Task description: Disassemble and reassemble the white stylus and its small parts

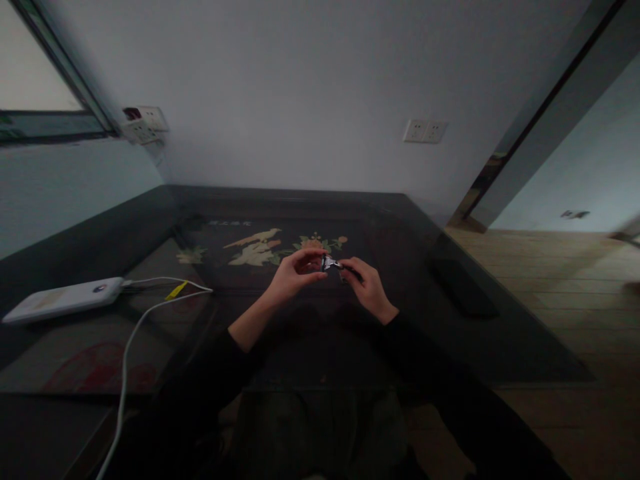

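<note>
Both hands meet over the middle of a dark table (410,220) with a painted bird and flower inlay. My left hand (293,275) pinches one end of a small shiny metal object (329,263) with its fingertips. My right hand (367,287) grips the other end, where a thin dark handle (351,271) sticks out. The object is too small and dim to identify. Both arms wear black sleeves.
A white power bank (63,299) lies at the table's left, with a white cable (131,340) running off the front edge. A dark flat object (463,287) rests at the right. Wall sockets (425,131) sit on the back wall; wooden floor lies to the right.
</note>
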The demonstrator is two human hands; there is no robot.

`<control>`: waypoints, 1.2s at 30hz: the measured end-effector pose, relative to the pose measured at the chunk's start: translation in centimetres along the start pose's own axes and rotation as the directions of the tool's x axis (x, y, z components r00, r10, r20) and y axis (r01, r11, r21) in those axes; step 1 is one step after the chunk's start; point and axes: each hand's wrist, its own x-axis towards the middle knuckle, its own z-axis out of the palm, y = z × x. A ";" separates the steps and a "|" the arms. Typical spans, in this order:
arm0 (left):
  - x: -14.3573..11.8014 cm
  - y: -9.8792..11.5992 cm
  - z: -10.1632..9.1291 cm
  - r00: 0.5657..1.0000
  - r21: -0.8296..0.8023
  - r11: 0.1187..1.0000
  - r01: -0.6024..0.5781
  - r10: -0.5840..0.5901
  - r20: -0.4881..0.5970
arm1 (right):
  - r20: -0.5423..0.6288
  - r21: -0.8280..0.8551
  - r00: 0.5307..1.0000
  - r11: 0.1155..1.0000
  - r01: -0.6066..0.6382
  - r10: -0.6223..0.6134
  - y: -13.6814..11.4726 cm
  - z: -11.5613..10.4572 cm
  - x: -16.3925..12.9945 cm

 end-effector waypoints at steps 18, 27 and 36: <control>0.0 -0.1 -0.1 0.998 0.010 0.999 -0.052 0.052 0.018 | 0.014 -0.033 0.999 0.999 0.038 -0.038 0.2 0.0 -0.1; 0.0 -0.4 -0.2 0.997 0.022 0.997 -0.080 0.079 0.014 | 0.024 -0.045 0.998 0.997 0.067 -0.066 0.4 0.0 -0.3; 0.0 -0.8 -0.3 0.994 0.031 0.994 -0.104 0.103 0.024 | 0.027 -0.055 0.997 0.995 0.079 -0.078 0.3 -0.1 -0.4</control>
